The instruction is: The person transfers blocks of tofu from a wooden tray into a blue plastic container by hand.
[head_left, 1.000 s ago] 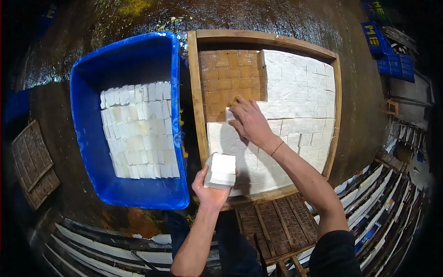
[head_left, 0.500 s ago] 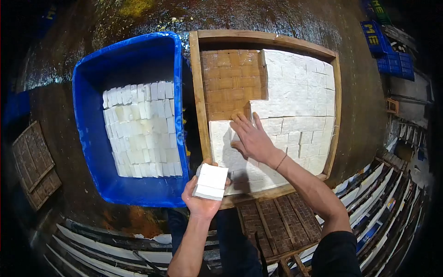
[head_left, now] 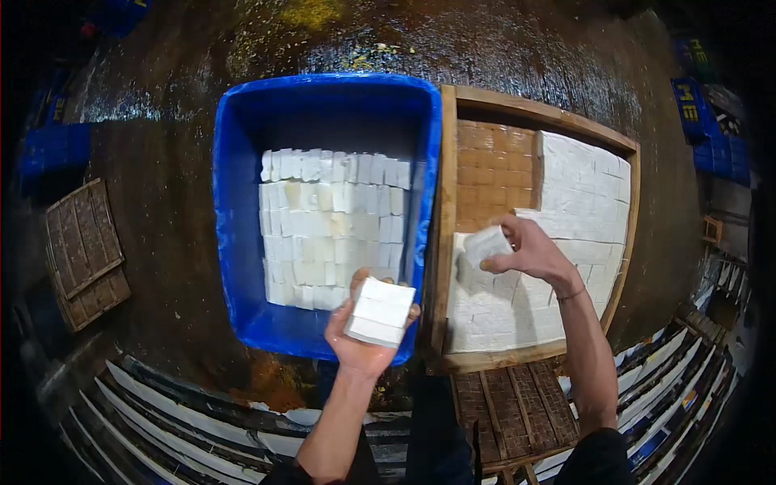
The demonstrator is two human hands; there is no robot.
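White blocks (head_left: 380, 311) lie stacked in my left hand (head_left: 364, 343), palm up with fingers around them, over the front right corner of the blue bin (head_left: 222, 234). Inside that bin, rows of white blocks (head_left: 331, 234) stand packed together. My right hand (head_left: 529, 250) pinches another white block (head_left: 487, 246) between thumb and fingers, lifted above the wooden tray (head_left: 444, 267). A sheet of cut white blocks (head_left: 582, 186) fills much of the tray. Bare woven base (head_left: 495, 174) shows at its back left.
A woven wooden panel (head_left: 517, 412) lies below the tray, and another (head_left: 85, 250) at the far left. Racks with pale slats (head_left: 178, 424) line the near side. Blue crates (head_left: 719, 153) stand at the far right, others (head_left: 56, 153) at the left.
My right hand has lifted a block off the sheet. The view has turned left, so bin and tray sit further right. My left hand, still holding blocks, now overlaps the bin's front right corner.
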